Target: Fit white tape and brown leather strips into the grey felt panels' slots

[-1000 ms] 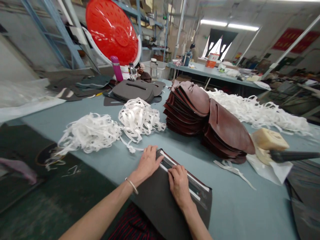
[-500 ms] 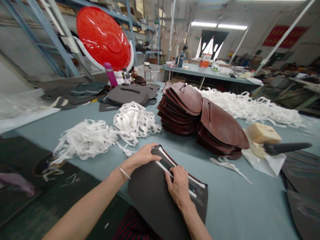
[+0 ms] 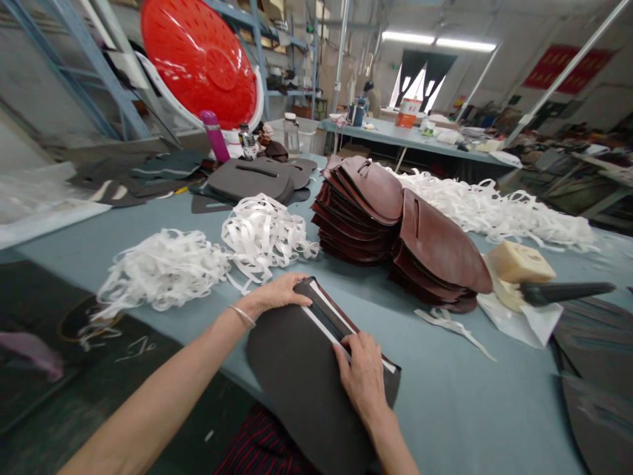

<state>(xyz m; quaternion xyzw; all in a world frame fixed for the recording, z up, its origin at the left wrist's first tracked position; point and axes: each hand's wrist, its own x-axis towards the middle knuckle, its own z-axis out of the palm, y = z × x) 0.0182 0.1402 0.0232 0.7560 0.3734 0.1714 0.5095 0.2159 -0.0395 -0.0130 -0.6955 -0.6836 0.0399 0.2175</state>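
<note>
A dark grey rounded panel [image 3: 297, 363] hangs partly over the table's near edge. Along its straight far side run a slot and white tape strips [image 3: 319, 324], with a sliver of brown beyond. My left hand [image 3: 284, 291] grips the panel's upper left corner, thumb on top and fingertips hidden behind the edge. Lower down the same side, my right hand [image 3: 363, 373] presses with curled fingers and thumb at the tape, closed on the panel's edge area. Two piles of tangled white tape [image 3: 165, 267] lie beyond my left arm. Past the panel stand stacked brown leather pieces [image 3: 440, 244].
At right are a yellowish block [image 3: 524, 264] and a black-handled tool [image 3: 568, 290] on white paper, near more dark panels [image 3: 598, 376]. A loose tape scrap [image 3: 455, 324] lies in front. Grey panels [image 3: 250, 179] and a purple bottle [image 3: 214, 136] stand at the back left.
My right hand has slid down along the taped side towards the lower right corner. My left hand keeps to the upper left corner. The panel has shifted slightly up and left in view.
</note>
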